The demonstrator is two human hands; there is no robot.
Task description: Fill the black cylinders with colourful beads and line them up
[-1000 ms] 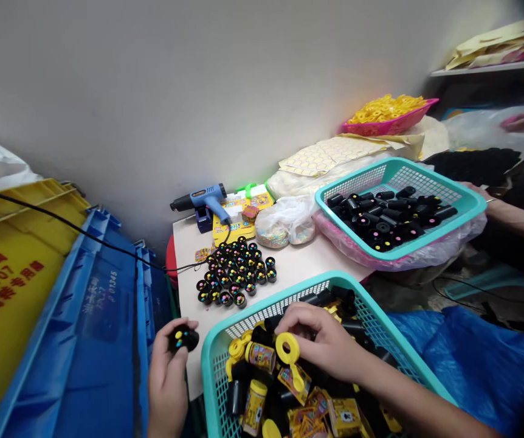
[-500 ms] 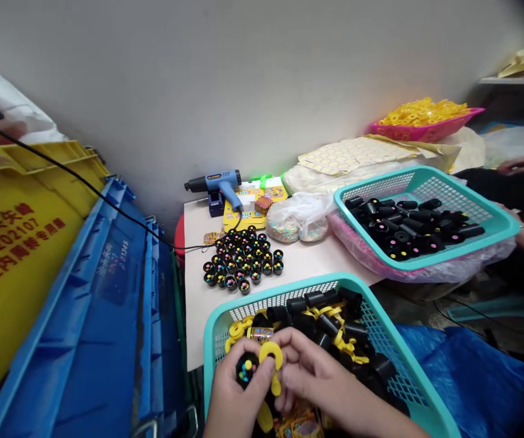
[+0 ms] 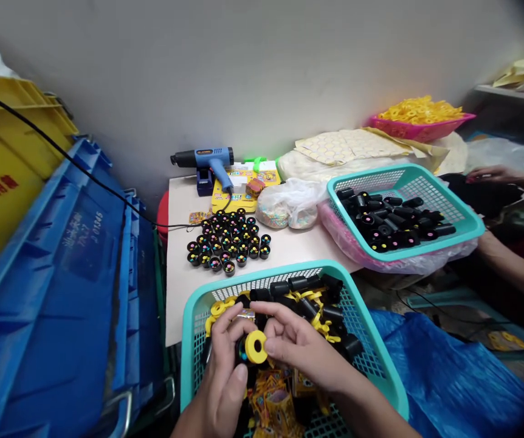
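Where the hands work: over one teal plastic basket point(image 3: 289, 271) at the front corner of a cream table point(image 3: 184, 201).
Beside the table: one yellow crate point(image 3: 2, 152) and one blue crate point(image 3: 84, 255), both to the left.
Other basket: one, teal, further along the table on pink plastic point(image 3: 353, 243), holding dozens of black cylinders.
Co-worker: two hands, at the right edge; one hand point(image 3: 490, 175) lies over black material, the other arm point(image 3: 499, 255) reaches toward the far basket point(image 3: 439, 246).
Left hand point(image 3: 220, 395): curled, fingers wrapped around one black cylinder point(image 3: 242, 350), its dotted end facing the right hand; the grip is partly hidden.
Right hand point(image 3: 301, 344): fingers and thumb closed in a pinch on one yellow ring point(image 3: 256, 347), held against that cylinder's end.
Basket contents: about a dozen black cylinders, many yellow rings point(image 3: 219, 308), several printed packets point(image 3: 266, 407).
Table: roughly forty dotted black caps point(image 3: 228, 240) in a tight cluster, hard to count exactly; one blue heat gun point(image 3: 207, 159).
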